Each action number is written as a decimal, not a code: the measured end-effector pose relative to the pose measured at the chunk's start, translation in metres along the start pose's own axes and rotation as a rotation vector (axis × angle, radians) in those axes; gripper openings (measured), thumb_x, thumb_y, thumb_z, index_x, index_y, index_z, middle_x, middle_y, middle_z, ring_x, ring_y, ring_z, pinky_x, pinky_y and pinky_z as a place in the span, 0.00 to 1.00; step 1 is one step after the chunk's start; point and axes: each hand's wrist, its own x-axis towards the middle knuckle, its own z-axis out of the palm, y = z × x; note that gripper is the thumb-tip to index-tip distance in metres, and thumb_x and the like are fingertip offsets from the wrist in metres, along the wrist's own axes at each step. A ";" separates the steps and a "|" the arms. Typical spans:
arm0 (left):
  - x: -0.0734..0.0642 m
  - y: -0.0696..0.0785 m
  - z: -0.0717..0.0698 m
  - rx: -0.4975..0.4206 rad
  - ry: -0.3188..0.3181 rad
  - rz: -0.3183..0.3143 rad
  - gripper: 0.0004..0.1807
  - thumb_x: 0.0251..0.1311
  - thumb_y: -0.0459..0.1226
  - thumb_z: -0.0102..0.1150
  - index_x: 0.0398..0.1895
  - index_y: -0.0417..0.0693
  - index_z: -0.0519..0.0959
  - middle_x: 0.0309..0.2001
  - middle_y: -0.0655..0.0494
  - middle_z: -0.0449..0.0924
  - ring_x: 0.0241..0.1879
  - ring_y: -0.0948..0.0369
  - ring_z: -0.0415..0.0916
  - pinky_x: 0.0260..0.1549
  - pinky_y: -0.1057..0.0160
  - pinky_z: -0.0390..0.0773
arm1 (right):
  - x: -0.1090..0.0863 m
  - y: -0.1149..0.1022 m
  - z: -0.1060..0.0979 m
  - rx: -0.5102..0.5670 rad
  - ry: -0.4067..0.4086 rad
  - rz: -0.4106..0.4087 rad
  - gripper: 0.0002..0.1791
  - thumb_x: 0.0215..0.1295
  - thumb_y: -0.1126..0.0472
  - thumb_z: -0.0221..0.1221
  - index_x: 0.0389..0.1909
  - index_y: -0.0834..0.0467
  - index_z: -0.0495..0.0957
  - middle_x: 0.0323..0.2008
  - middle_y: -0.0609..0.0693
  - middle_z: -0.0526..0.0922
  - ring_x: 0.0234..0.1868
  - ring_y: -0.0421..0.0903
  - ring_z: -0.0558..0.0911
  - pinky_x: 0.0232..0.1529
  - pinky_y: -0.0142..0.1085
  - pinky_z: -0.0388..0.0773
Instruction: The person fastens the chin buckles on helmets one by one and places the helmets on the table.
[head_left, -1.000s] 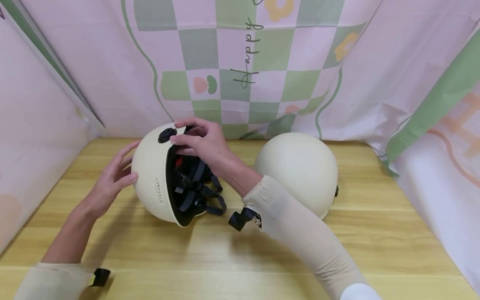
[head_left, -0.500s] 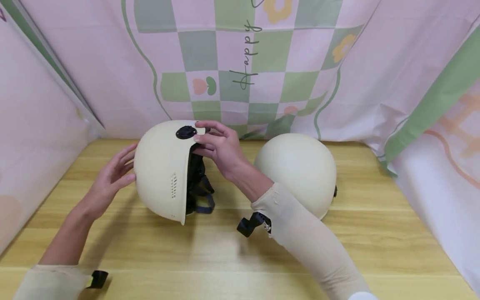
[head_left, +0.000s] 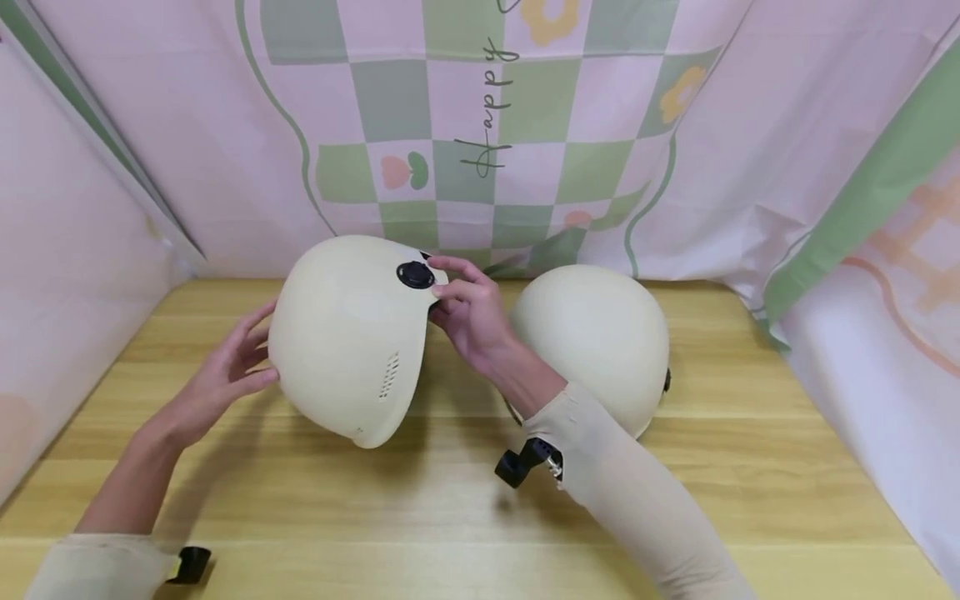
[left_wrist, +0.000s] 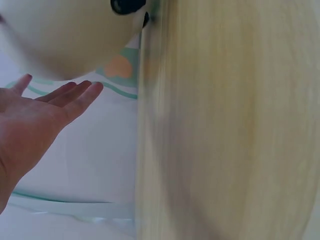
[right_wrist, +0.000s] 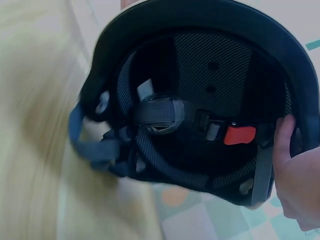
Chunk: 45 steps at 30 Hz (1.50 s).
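A cream helmet (head_left: 337, 325) with a round black fitting (head_left: 416, 275) and a patch of small vent holes is held tilted at the left of the table, its opening turned to the right. My right hand (head_left: 477, 321) pinches its rim near the fitting. In the right wrist view a finger reaches inside, over the dark padding (right_wrist: 212, 75), grey straps and red buckle (right_wrist: 240, 135). My left hand (head_left: 217, 375) has its spread fingertips against the rounded shell. From the left wrist view, those fingers (left_wrist: 82, 100) look fairly straight below the helmet (left_wrist: 70, 40).
A second cream helmet (head_left: 600, 333) rests dome up on the wooden table (head_left: 450, 517), right beside my right forearm. A patterned curtain (head_left: 540, 100) hangs behind the table's back edge, and further cloth stands along both sides.
The helmet has turned so its opening and inner straps swing out of the head view. My right hand has moved right with its rim; my left hand has stayed nearly still.
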 end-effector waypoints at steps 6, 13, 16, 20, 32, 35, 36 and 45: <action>0.000 0.000 0.000 -0.017 -0.001 -0.017 0.49 0.70 0.25 0.55 0.85 0.63 0.44 0.77 0.27 0.46 0.64 0.68 0.66 0.52 0.72 0.77 | -0.002 0.005 -0.012 -0.019 0.038 0.074 0.18 0.60 0.79 0.44 0.45 0.59 0.72 0.49 0.58 0.77 0.37 0.44 0.80 0.39 0.34 0.78; 0.002 0.000 0.000 -0.002 0.007 -0.053 0.50 0.70 0.28 0.57 0.86 0.65 0.41 0.79 0.28 0.45 0.70 0.30 0.57 0.51 0.71 0.77 | -0.005 0.010 -0.023 -0.067 0.045 0.106 0.23 0.57 0.81 0.42 0.51 0.60 0.71 0.55 0.63 0.75 0.39 0.45 0.80 0.40 0.34 0.77; 0.003 -0.001 0.001 -0.004 0.012 -0.067 0.51 0.70 0.29 0.57 0.86 0.65 0.39 0.79 0.28 0.43 0.70 0.25 0.54 0.50 0.71 0.76 | -0.006 0.012 -0.027 -0.124 0.033 0.110 0.30 0.54 0.82 0.42 0.59 0.62 0.70 0.54 0.61 0.78 0.39 0.44 0.81 0.37 0.33 0.76; 0.003 0.000 0.004 0.002 0.027 -0.109 0.52 0.70 0.30 0.58 0.86 0.64 0.37 0.79 0.28 0.42 0.70 0.26 0.56 0.49 0.71 0.76 | -0.007 0.018 -0.032 -0.206 0.013 0.121 0.38 0.51 0.83 0.43 0.67 0.64 0.67 0.44 0.54 0.82 0.37 0.43 0.80 0.35 0.33 0.73; 0.008 0.003 0.011 0.091 0.034 -0.142 0.54 0.70 0.32 0.62 0.86 0.61 0.35 0.79 0.29 0.45 0.72 0.28 0.55 0.48 0.69 0.76 | -0.007 0.030 -0.042 -0.319 0.032 0.199 0.37 0.59 0.74 0.49 0.73 0.60 0.58 0.62 0.63 0.74 0.41 0.45 0.80 0.39 0.36 0.76; 0.010 0.005 0.013 0.106 0.037 -0.134 0.55 0.69 0.32 0.63 0.86 0.60 0.35 0.79 0.30 0.45 0.73 0.29 0.54 0.49 0.74 0.74 | -0.008 0.030 -0.044 -0.357 0.041 0.228 0.37 0.61 0.73 0.49 0.74 0.58 0.57 0.64 0.63 0.72 0.45 0.47 0.78 0.41 0.37 0.77; 0.010 0.005 0.013 0.108 0.040 -0.131 0.55 0.69 0.31 0.64 0.86 0.59 0.35 0.79 0.30 0.45 0.73 0.29 0.54 0.50 0.75 0.74 | -0.008 0.030 -0.044 -0.376 0.043 0.239 0.37 0.61 0.73 0.49 0.74 0.58 0.57 0.64 0.63 0.72 0.46 0.47 0.78 0.42 0.37 0.77; 0.013 0.005 0.018 0.145 0.074 -0.144 0.57 0.65 0.33 0.69 0.86 0.55 0.39 0.80 0.35 0.47 0.75 0.33 0.54 0.50 0.76 0.74 | -0.012 0.030 -0.050 -0.733 -0.011 0.254 0.38 0.68 0.58 0.58 0.78 0.56 0.58 0.69 0.64 0.68 0.50 0.49 0.75 0.52 0.44 0.75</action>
